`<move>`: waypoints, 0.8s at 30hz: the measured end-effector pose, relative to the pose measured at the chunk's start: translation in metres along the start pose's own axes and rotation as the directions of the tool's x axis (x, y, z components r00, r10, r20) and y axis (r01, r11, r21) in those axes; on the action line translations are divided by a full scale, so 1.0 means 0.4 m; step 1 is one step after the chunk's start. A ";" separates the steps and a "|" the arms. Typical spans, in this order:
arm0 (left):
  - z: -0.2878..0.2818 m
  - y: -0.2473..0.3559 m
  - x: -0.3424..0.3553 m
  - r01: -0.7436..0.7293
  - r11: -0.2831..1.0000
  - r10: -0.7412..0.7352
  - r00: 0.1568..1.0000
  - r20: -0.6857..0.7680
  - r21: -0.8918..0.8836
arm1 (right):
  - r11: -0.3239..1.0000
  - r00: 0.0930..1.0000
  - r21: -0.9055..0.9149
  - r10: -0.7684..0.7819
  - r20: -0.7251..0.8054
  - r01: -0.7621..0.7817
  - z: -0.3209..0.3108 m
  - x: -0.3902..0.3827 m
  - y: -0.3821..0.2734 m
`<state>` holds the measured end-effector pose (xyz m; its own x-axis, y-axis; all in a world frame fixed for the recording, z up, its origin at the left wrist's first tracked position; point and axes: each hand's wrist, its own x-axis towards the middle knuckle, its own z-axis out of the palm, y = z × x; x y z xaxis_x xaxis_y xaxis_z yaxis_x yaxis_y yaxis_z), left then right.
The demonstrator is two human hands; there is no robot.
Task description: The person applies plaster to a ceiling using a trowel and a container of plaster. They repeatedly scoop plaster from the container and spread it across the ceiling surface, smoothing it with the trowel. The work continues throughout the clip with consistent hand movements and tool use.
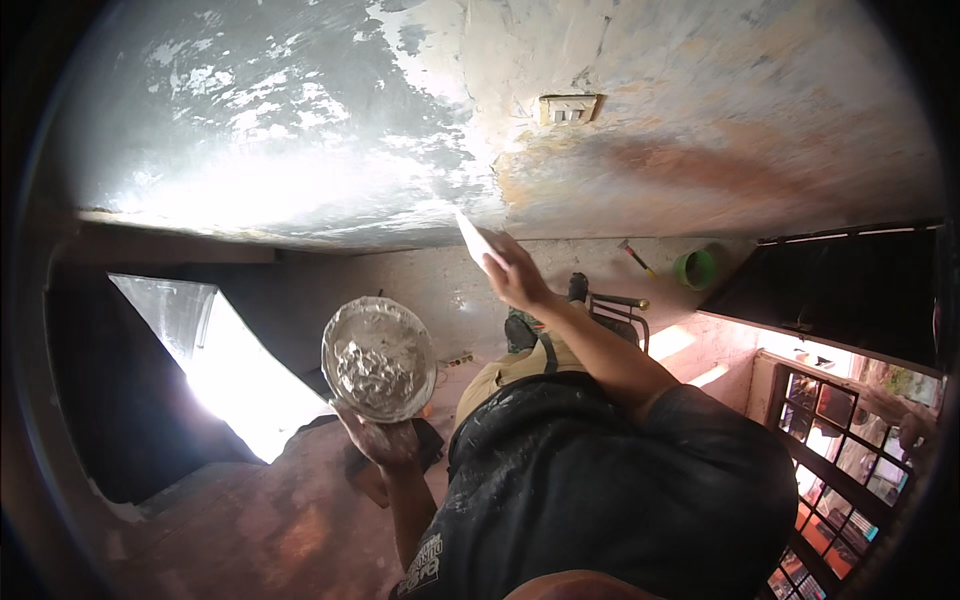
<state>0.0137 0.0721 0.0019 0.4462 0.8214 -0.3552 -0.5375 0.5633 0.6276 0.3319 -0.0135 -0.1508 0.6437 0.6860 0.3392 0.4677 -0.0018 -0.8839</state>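
My left hand (385, 440) supports a round, shallow plate (402, 316) from below, its fingers mostly hidden beneath the rim. Lumpy whitish putty (372, 370) covers much of the plate. In front of me, my right hand (518, 275) is closed around a flat white putty knife (474, 240). Its far edge points up at the wall (640, 190), at or very near the surface; I cannot tell if it touches. The wall is grey with white smears on the left and patchy beige and orange on the right.
A switch plate (570, 110) sits in the wall. Below, on the floor, are a hammer (637, 258), a green bucket (694, 268) and a dark metal frame (622, 308) beside my legs. A barred window (840, 450) stands at right, a glaring bright opening (240, 370) at left.
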 end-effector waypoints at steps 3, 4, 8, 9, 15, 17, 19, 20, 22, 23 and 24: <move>0.034 -0.043 0.054 0.096 0.991 -0.093 0.995 0.037 -0.092 | 0.903 0.936 0.252 0.349 0.035 -0.347 -0.155 -0.121 0.061; 0.057 -0.054 0.071 0.132 0.982 -0.129 0.991 0.033 -0.135 | 0.781 0.832 0.298 0.544 0.107 -0.549 -0.217 -0.152 0.060; 0.149 -0.117 0.123 0.216 0.954 -0.188 0.971 0.149 -0.205 | 0.582 0.662 0.633 0.736 -0.144 -0.510 -0.421 -0.094 -0.107; 0.181 -0.133 0.131 0.246 0.946 -0.216 0.964 0.155 -0.213 | 0.361 0.624 0.822 0.781 -0.008 -0.440 -0.465 -0.069 -0.155; 0.253 -0.181 0.150 0.350 0.912 -0.314 0.932 0.183 -0.216 | 0.350 0.683 0.859 0.731 -0.002 -0.373 -0.490 -0.009 -0.269; 0.255 -0.180 0.152 0.333 0.922 -0.302 0.938 0.171 -0.199 | 0.649 0.746 0.641 0.642 -0.174 -0.409 -0.422 0.049 -0.325; 0.240 -0.177 0.149 0.279 0.945 -0.252 0.954 0.164 -0.170 | 0.846 0.847 0.380 0.478 -0.233 -0.373 -0.386 0.074 -0.270; 0.221 -0.165 0.150 0.259 0.954 -0.234 0.959 0.162 -0.149 | 0.871 0.846 0.359 0.447 -0.291 -0.337 -0.342 0.109 -0.289; 0.160 -0.145 0.151 0.258 0.937 -0.223 0.960 0.167 -0.236 | 0.854 0.833 0.329 0.491 -0.254 -0.403 -0.268 0.168 -0.293; 0.128 -0.138 0.151 0.252 0.935 -0.220 0.964 0.148 -0.252 | 0.890 0.853 0.303 0.427 -0.300 -0.340 -0.224 0.186 -0.250; 0.102 -0.138 0.147 0.240 0.933 -0.215 0.969 0.120 -0.267 | 0.919 0.869 0.277 0.366 -0.334 -0.280 -0.184 0.201 -0.199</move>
<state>0.0988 0.0856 -0.0252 0.6337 0.6645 -0.3961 -0.5857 0.7466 0.3155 0.3910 -0.0117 -0.0293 0.9326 0.3521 0.0787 0.0812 0.0078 -0.9967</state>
